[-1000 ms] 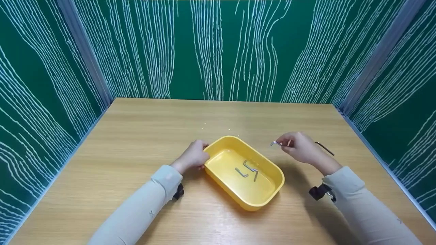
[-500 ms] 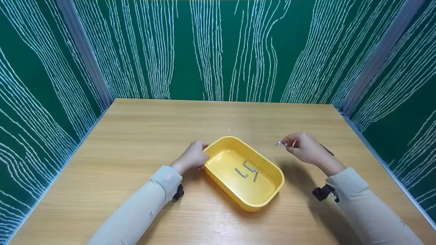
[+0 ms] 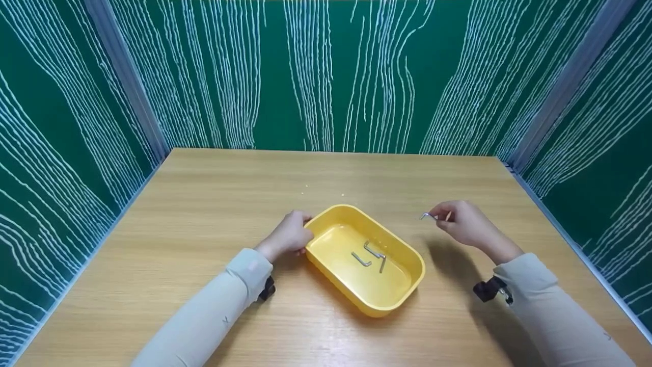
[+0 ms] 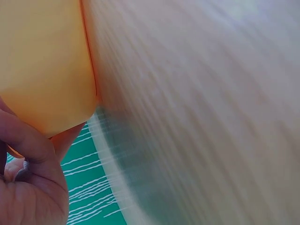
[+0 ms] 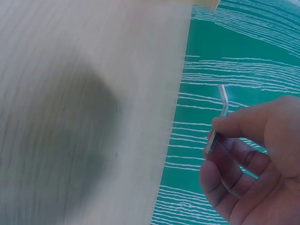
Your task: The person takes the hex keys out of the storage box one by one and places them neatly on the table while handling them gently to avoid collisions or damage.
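Note:
A yellow plastic bin [image 3: 326, 275] sits at an angle on the table, with several silver L-shaped hex keys [image 3: 361, 259] lying inside. My left hand [image 3: 289, 232] grips the bin's left corner at the rim; in the left wrist view its fingers [image 4: 33, 150] curl around the edge of the yellow wall [image 4: 42, 61]. To the right of the bin, my right hand [image 3: 463, 223] pinches another silver hex key [image 5: 224, 96] between thumb and fingertips, raised above the table. Its bent end points left, toward the bin.
The wooden table [image 3: 229, 193] ends at green walls [image 3: 275, 76] with wavy white lines on its far, left and right sides. A few tiny pale specks [image 3: 306, 186] lie behind the bin. Dark wrist cameras [image 3: 487, 289] hang under both sleeves.
My right hand has drifted a little to the right with the hex key, now covering the dark hex key seen on the table behind it earlier. The left hand and bin stay put.

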A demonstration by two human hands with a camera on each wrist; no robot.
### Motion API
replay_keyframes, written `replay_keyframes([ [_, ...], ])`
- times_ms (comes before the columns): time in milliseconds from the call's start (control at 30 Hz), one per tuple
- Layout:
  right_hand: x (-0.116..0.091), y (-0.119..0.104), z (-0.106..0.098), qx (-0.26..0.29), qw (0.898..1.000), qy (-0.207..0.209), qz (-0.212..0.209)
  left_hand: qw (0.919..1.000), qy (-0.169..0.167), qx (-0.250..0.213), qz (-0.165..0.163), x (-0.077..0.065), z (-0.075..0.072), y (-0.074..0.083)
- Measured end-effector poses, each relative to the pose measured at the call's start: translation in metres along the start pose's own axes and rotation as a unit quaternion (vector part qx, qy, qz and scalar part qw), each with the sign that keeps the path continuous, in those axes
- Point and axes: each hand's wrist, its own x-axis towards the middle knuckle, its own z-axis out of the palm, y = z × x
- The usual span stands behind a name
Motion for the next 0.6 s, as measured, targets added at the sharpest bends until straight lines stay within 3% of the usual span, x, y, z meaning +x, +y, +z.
replay_keyframes([
  [267, -0.002, 0.013, -0.004, -0.001, 1.000, 0.007, 0.010, 0.9999, 0.000, 0.002, -0.012, 0.001, 0.001, 0.001],
  [600, -0.003, 0.030, -0.012, -0.004, 0.998, 0.003, 0.056, 0.9999, -0.002, -0.008, 0.008, -0.001, 0.000, 0.001],
])
